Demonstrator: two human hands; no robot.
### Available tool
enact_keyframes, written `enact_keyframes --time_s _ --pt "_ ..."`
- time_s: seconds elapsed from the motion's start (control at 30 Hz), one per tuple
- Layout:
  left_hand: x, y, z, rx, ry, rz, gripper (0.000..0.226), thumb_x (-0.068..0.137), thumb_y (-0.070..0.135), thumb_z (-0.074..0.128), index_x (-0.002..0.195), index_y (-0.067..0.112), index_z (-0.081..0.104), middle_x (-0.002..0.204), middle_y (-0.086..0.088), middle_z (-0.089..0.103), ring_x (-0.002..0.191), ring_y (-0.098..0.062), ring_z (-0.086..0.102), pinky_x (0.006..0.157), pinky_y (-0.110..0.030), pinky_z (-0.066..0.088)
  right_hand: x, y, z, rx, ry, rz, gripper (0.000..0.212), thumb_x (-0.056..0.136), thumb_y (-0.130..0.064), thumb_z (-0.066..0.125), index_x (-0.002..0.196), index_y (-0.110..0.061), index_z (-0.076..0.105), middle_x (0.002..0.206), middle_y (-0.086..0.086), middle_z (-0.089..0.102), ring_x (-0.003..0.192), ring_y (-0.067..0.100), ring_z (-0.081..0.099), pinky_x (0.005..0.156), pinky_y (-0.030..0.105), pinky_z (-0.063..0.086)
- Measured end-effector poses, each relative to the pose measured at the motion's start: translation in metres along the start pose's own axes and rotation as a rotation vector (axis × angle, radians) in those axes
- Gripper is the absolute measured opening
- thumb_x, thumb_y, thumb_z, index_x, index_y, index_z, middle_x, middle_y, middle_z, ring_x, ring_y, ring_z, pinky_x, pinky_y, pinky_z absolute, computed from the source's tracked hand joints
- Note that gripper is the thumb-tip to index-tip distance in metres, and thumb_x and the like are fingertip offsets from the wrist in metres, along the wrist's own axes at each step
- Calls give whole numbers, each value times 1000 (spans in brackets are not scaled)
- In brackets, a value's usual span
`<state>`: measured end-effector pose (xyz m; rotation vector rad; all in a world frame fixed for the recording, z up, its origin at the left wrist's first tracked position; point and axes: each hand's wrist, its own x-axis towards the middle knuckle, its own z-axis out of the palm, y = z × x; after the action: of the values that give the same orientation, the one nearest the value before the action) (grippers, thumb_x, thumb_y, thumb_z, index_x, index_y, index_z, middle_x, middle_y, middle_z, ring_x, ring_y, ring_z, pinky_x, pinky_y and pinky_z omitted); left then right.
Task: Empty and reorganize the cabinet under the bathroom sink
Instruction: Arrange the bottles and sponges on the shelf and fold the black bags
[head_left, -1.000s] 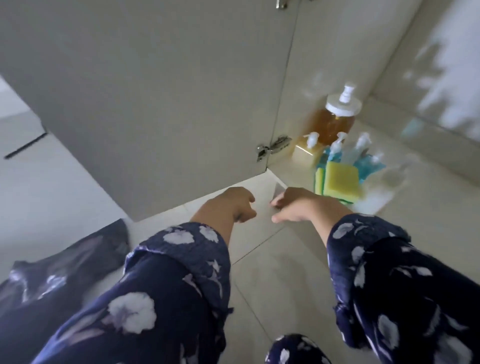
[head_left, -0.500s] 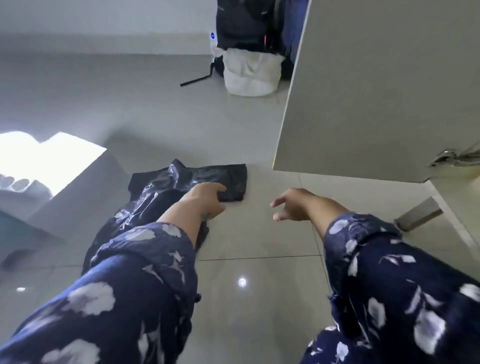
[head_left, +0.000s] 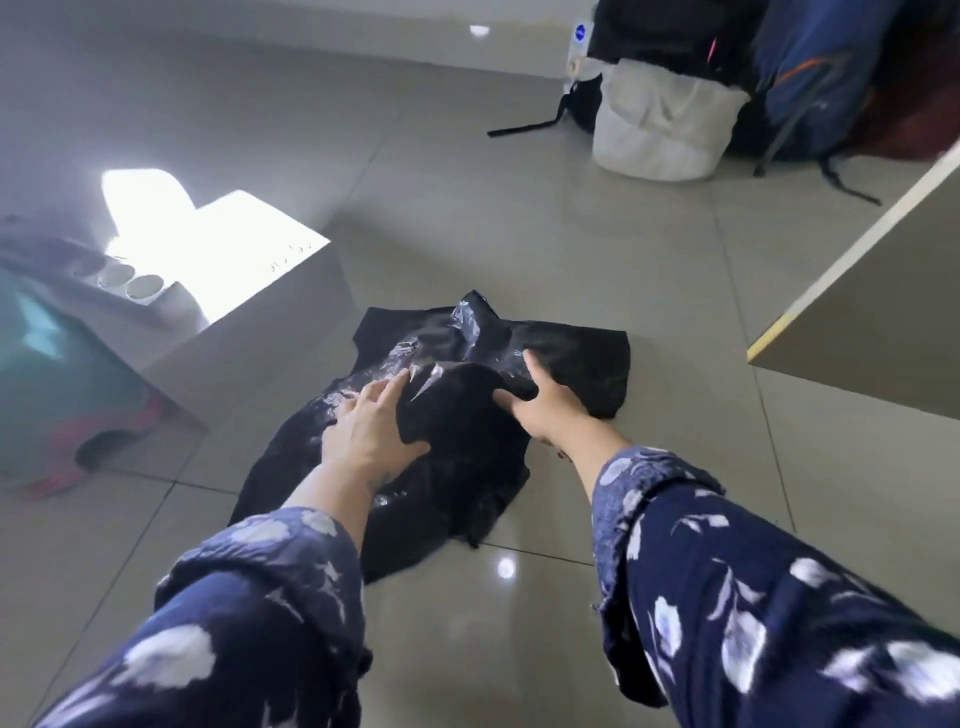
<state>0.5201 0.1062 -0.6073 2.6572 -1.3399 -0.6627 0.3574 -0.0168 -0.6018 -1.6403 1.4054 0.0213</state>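
Observation:
A black plastic bag (head_left: 467, 457) lies crumpled and spread on the grey floor tiles in front of me. My left hand (head_left: 371, 426) rests flat on its left part, fingers straight and spread. My right hand (head_left: 543, 400) presses on its right part with fingers spread, thumb toward the bag's middle. Both arms wear dark blue floral sleeves. The open cabinet door (head_left: 862, 312) juts in at the right edge. The cabinet's inside is out of view.
A white box (head_left: 244, 312) with a bright glare stands to the left, beside a teal and red object (head_left: 57, 384). At the back right stand a white bag (head_left: 665, 124) and dark backpacks (head_left: 810, 67) against the wall.
My view swung from the cabinet to the floor at the left. Both hands moved forward onto the black bag and flattened on it.

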Motion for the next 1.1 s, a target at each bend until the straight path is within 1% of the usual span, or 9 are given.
enact_keyframes --time_s 0.07,0.1,0.2,0.27,0.43,0.6,0.7,0.9,1.1 --pt "3 -6 18 -63 4 28 86 84 29 67 150 39 13 151 5 33 132 -26 41 99 -45 45 12 1 22 213 -12 15 80 85 -44 65 145 -52 12 155 1 26 135 29 39 102 38 39" --pt "3 -8 26 -87 11 42 82 86 20 63 149 40 16 149 6 35 130 -25 44 97 -43 47 17 3 32 282 7 -1 75 86 -32 67 145 -47 23 153 0 32 134 25 40 104 36 39" --pt "-3 -11 45 -123 44 53 80 84 0 49 147 42 24 146 11 39 126 -23 48 92 -40 49 22 5 46 234 138 -65 46 84 -5 61 122 -31 62 128 -3 61 108 17 59 87 22 47" --pt "-4 -9 49 -138 81 74 76 84 -2 46 144 42 31 140 10 46 122 -23 51 89 -38 50 19 3 42 178 187 -96 38 82 -5 60 113 -26 68 111 -3 68 92 15 60 78 20 46" --pt "-2 14 31 -135 140 128 69 83 -2 43 134 45 47 131 8 58 115 -23 58 88 -36 50 -3 4 3 146 287 -128 37 79 -7 59 112 -21 69 103 0 68 94 17 61 81 21 47" --pt "-18 37 0 -41 199 215 60 87 4 44 131 44 52 137 11 54 124 -21 52 95 -31 41 -29 26 -34 125 317 -120 49 82 -3 56 128 -20 60 131 3 59 121 20 54 90 14 35" --pt "-14 46 -13 73 272 290 52 88 11 51 129 44 54 133 13 56 122 -20 51 96 -34 38 -40 44 -47 123 332 -71 61 82 -2 55 139 -22 49 139 4 54 126 22 51 99 18 35" --pt "5 109 6 141 112 413 42 92 18 46 119 48 60 128 7 62 119 -21 55 99 -35 40 -54 91 -65 174 297 72 66 84 -6 55 146 -18 37 147 8 43 133 25 43 105 25 34" --pt "29 175 53 256 61 657 42 97 19 43 122 48 57 127 10 61 120 -18 52 102 -34 35 -63 158 -77 283 422 263 70 84 -9 61 148 -21 33 145 7 45 132 25 43 104 26 35"
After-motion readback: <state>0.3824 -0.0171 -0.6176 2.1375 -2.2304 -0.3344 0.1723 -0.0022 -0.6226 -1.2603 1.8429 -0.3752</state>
